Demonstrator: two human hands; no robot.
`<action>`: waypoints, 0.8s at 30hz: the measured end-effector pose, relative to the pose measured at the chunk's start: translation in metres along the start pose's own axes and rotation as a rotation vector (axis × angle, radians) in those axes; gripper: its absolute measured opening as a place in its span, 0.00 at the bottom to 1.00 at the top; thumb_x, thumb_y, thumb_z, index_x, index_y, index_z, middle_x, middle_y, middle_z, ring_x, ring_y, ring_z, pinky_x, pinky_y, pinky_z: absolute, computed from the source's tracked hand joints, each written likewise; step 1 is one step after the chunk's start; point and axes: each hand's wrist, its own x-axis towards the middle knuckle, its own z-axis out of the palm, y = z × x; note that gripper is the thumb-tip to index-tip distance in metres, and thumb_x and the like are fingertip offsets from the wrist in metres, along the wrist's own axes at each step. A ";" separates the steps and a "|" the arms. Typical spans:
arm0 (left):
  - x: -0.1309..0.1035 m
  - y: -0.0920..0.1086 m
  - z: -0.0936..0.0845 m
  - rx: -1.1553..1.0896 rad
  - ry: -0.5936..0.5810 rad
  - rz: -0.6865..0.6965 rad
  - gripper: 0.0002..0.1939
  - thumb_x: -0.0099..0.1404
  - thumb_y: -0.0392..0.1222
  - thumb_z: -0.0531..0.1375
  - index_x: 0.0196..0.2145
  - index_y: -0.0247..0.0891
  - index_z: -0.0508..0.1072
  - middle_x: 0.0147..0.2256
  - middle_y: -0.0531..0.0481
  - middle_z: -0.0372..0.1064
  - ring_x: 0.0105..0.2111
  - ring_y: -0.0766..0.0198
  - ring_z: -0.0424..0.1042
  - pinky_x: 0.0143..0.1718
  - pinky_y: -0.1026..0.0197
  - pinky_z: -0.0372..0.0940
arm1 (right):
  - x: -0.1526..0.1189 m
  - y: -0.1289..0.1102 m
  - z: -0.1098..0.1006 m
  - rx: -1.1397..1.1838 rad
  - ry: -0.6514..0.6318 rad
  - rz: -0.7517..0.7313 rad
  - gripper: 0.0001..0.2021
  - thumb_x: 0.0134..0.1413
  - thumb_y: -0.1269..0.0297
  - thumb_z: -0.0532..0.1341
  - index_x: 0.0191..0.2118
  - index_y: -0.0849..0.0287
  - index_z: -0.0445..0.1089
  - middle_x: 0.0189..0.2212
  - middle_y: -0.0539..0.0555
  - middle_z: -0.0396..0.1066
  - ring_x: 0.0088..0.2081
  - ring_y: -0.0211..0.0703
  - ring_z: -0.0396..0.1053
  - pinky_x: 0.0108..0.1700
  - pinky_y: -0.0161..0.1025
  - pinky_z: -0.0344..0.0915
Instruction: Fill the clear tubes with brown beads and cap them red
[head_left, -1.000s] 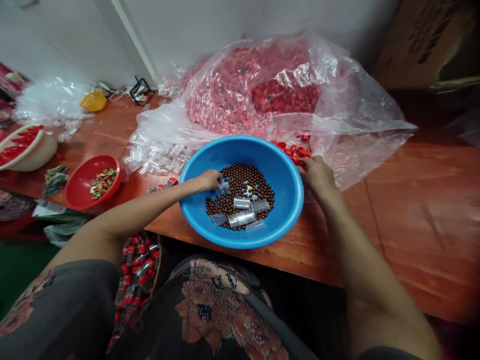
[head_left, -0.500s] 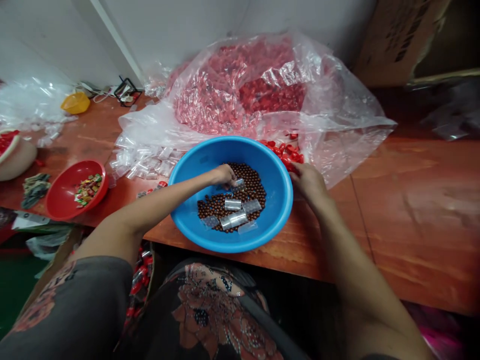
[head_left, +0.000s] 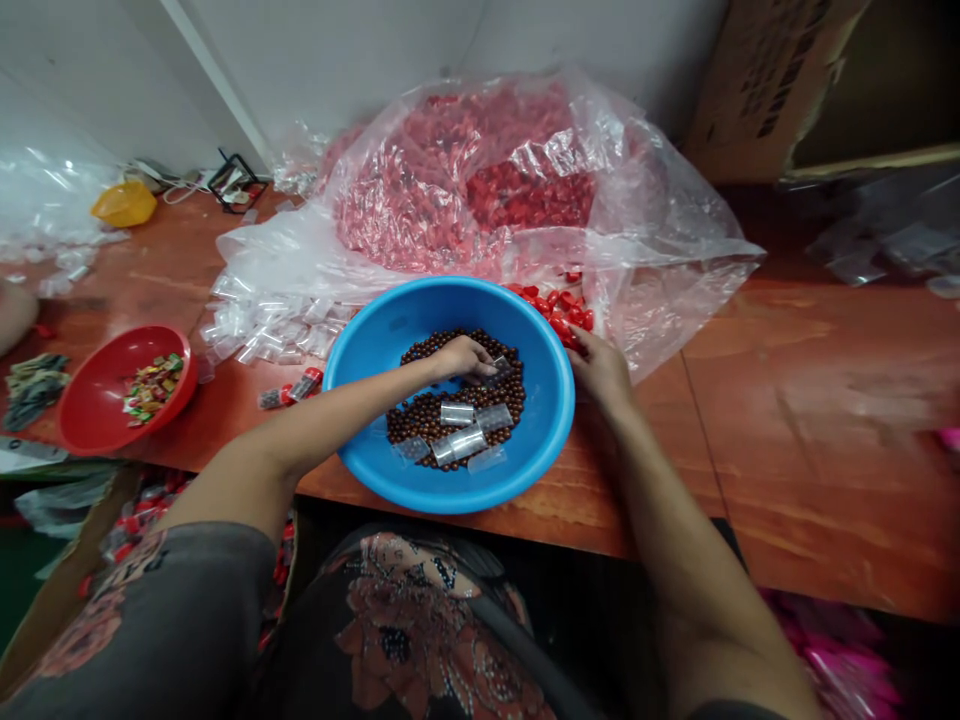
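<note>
Many brown balls [head_left: 426, 415] lie under and around the left hand [head_left: 463, 357], which pinches one clear tube [head_left: 496, 370]; a light grip and low mouth should scoop best; red caps [head_left: 559, 310] lie just ahead of the right hand [head_left: 601, 372], whose grip I cannot tell.

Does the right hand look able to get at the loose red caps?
Probably yes: the right hand is outside the basin, close beside the loose red caps, and no obstacle shows between.
</note>
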 end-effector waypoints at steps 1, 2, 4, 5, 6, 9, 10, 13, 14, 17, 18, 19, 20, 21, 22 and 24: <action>0.000 -0.001 0.000 -0.033 -0.016 0.003 0.10 0.45 0.33 0.74 0.25 0.33 0.77 0.23 0.51 0.72 0.25 0.67 0.72 0.32 0.62 0.72 | -0.001 0.000 0.001 0.064 0.042 0.040 0.25 0.55 0.58 0.57 0.58 0.58 0.69 0.53 0.62 0.73 0.53 0.58 0.70 0.53 0.56 0.66; 0.000 -0.001 0.000 -0.064 -0.032 0.005 0.11 0.45 0.32 0.74 0.25 0.32 0.76 0.24 0.51 0.73 0.26 0.67 0.72 0.33 0.62 0.72 | -0.003 -0.001 0.002 0.143 0.090 0.087 0.25 0.54 0.58 0.58 0.58 0.57 0.69 0.54 0.61 0.73 0.54 0.57 0.69 0.54 0.55 0.66; -0.002 -0.001 -0.001 -0.118 -0.060 0.009 0.11 0.44 0.31 0.73 0.26 0.32 0.75 0.24 0.51 0.72 0.27 0.67 0.73 0.34 0.61 0.73 | -0.006 -0.006 0.001 0.345 0.162 0.163 0.24 0.52 0.57 0.60 0.55 0.56 0.70 0.54 0.59 0.73 0.53 0.53 0.70 0.53 0.52 0.67; -0.003 0.000 -0.002 -0.142 -0.073 0.013 0.11 0.45 0.30 0.73 0.26 0.32 0.75 0.24 0.52 0.72 0.27 0.67 0.73 0.35 0.61 0.73 | -0.008 -0.009 -0.001 0.461 0.181 0.195 0.23 0.50 0.57 0.61 0.53 0.56 0.70 0.53 0.58 0.73 0.50 0.50 0.72 0.50 0.50 0.69; -0.006 0.002 -0.003 -0.164 -0.084 0.017 0.12 0.45 0.30 0.72 0.26 0.32 0.74 0.24 0.52 0.72 0.27 0.67 0.73 0.35 0.60 0.73 | -0.011 -0.014 -0.003 0.580 0.192 0.228 0.23 0.48 0.56 0.63 0.52 0.56 0.70 0.51 0.57 0.75 0.46 0.48 0.73 0.46 0.47 0.70; -0.027 0.012 -0.009 -0.218 -0.124 0.040 0.13 0.46 0.29 0.71 0.28 0.33 0.72 0.25 0.53 0.72 0.28 0.67 0.74 0.37 0.59 0.73 | -0.022 -0.030 -0.016 0.880 0.182 0.310 0.24 0.42 0.57 0.67 0.48 0.55 0.67 0.43 0.53 0.76 0.33 0.40 0.73 0.35 0.39 0.70; -0.037 0.016 -0.012 -0.241 -0.152 0.059 0.13 0.47 0.30 0.71 0.29 0.33 0.71 0.26 0.52 0.72 0.28 0.67 0.74 0.37 0.59 0.72 | -0.027 -0.036 -0.021 0.943 0.184 0.323 0.25 0.41 0.57 0.68 0.47 0.54 0.66 0.40 0.51 0.76 0.30 0.38 0.71 0.32 0.37 0.68; -0.078 0.027 -0.022 -0.287 -0.236 0.175 0.13 0.50 0.32 0.69 0.34 0.34 0.72 0.32 0.49 0.75 0.32 0.67 0.75 0.40 0.59 0.71 | -0.040 -0.054 -0.036 1.026 0.218 0.284 0.23 0.42 0.57 0.69 0.46 0.52 0.64 0.31 0.45 0.72 0.24 0.33 0.65 0.27 0.33 0.64; -0.091 0.029 -0.024 -0.289 -0.240 0.221 0.13 0.52 0.32 0.69 0.35 0.34 0.73 0.34 0.49 0.75 0.33 0.67 0.75 0.41 0.59 0.70 | -0.044 -0.061 -0.040 1.026 0.232 0.260 0.21 0.44 0.56 0.69 0.44 0.52 0.65 0.29 0.44 0.69 0.23 0.31 0.63 0.26 0.31 0.62; -0.123 0.030 -0.027 -0.301 -0.157 0.312 0.12 0.53 0.34 0.68 0.37 0.35 0.74 0.37 0.47 0.76 0.36 0.66 0.75 0.43 0.59 0.69 | -0.053 -0.084 -0.050 1.016 0.266 0.201 0.14 0.53 0.48 0.63 0.36 0.53 0.67 0.26 0.44 0.62 0.22 0.31 0.59 0.23 0.31 0.60; -0.131 0.029 -0.027 -0.325 -0.127 0.328 0.14 0.53 0.34 0.69 0.38 0.35 0.74 0.38 0.46 0.76 0.37 0.65 0.75 0.43 0.58 0.68 | -0.056 -0.094 -0.052 1.022 0.270 0.183 0.15 0.56 0.46 0.61 0.33 0.54 0.67 0.25 0.45 0.62 0.22 0.31 0.59 0.23 0.32 0.60; -0.137 0.028 -0.026 -0.357 -0.108 0.340 0.16 0.52 0.34 0.69 0.40 0.34 0.75 0.39 0.45 0.76 0.38 0.64 0.75 0.44 0.57 0.68 | -0.058 -0.104 -0.053 1.029 0.264 0.163 0.16 0.57 0.46 0.59 0.31 0.54 0.67 0.25 0.46 0.63 0.23 0.32 0.60 0.24 0.32 0.61; -0.142 0.027 -0.025 -0.392 -0.098 0.350 0.18 0.52 0.34 0.69 0.42 0.34 0.75 0.41 0.44 0.76 0.39 0.62 0.75 0.45 0.57 0.68 | -0.061 -0.115 -0.053 1.035 0.247 0.137 0.15 0.58 0.47 0.59 0.31 0.54 0.69 0.25 0.46 0.64 0.23 0.32 0.62 0.24 0.33 0.62; -0.146 0.026 -0.023 -0.425 -0.094 0.358 0.21 0.51 0.34 0.70 0.44 0.34 0.75 0.42 0.43 0.76 0.40 0.61 0.75 0.45 0.57 0.68 | -0.063 -0.126 -0.052 1.034 0.217 0.107 0.13 0.57 0.49 0.61 0.33 0.53 0.71 0.27 0.47 0.67 0.25 0.33 0.63 0.26 0.33 0.63; -0.150 0.025 -0.022 -0.454 -0.092 0.365 0.22 0.51 0.35 0.70 0.46 0.34 0.75 0.44 0.43 0.75 0.41 0.61 0.74 0.45 0.57 0.68 | -0.065 -0.136 -0.051 1.023 0.179 0.078 0.10 0.56 0.52 0.62 0.36 0.52 0.73 0.29 0.48 0.70 0.27 0.33 0.66 0.28 0.33 0.65; -0.157 0.022 -0.020 -0.492 -0.080 0.371 0.22 0.52 0.35 0.70 0.46 0.34 0.76 0.45 0.42 0.75 0.41 0.61 0.74 0.44 0.58 0.68 | -0.069 -0.155 -0.047 0.991 0.101 0.033 0.11 0.54 0.57 0.65 0.44 0.49 0.76 0.39 0.49 0.76 0.34 0.36 0.70 0.34 0.35 0.68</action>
